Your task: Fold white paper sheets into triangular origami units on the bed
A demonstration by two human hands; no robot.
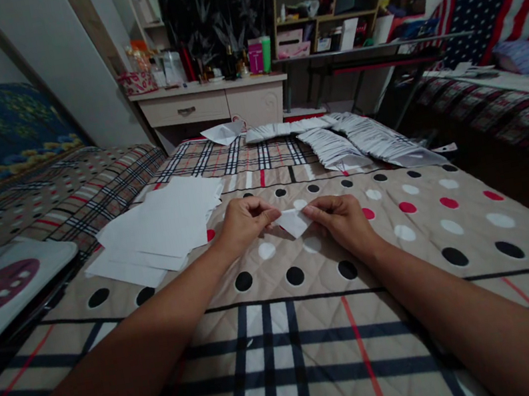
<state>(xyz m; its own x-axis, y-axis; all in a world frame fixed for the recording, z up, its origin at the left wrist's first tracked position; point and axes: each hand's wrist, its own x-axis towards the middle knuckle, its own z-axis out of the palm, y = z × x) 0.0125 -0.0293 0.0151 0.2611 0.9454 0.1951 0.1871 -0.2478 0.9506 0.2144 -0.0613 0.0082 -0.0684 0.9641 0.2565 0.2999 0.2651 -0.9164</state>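
Observation:
Between my two hands is a small folded piece of white paper (295, 222), its lower end tapering to a point. My left hand (246, 220) pinches its left corner between thumb and fingers. At the opposite corner, my right hand (341, 217) grips it the same way. The folded paper is held just over the dotted bedspread (295, 276); whether it touches the cloth I cannot tell. To the left of my left hand lies a loose stack of white paper sheets (162, 222), fanned unevenly.
Long rows of folded white papers (379, 138) lie at the far side of the bed, with a single folded paper (223, 133) left of them. A white dresser (208, 104) and a shelf (310, 18) stand behind. A pale board with a purple pattern (15, 283) sits at left.

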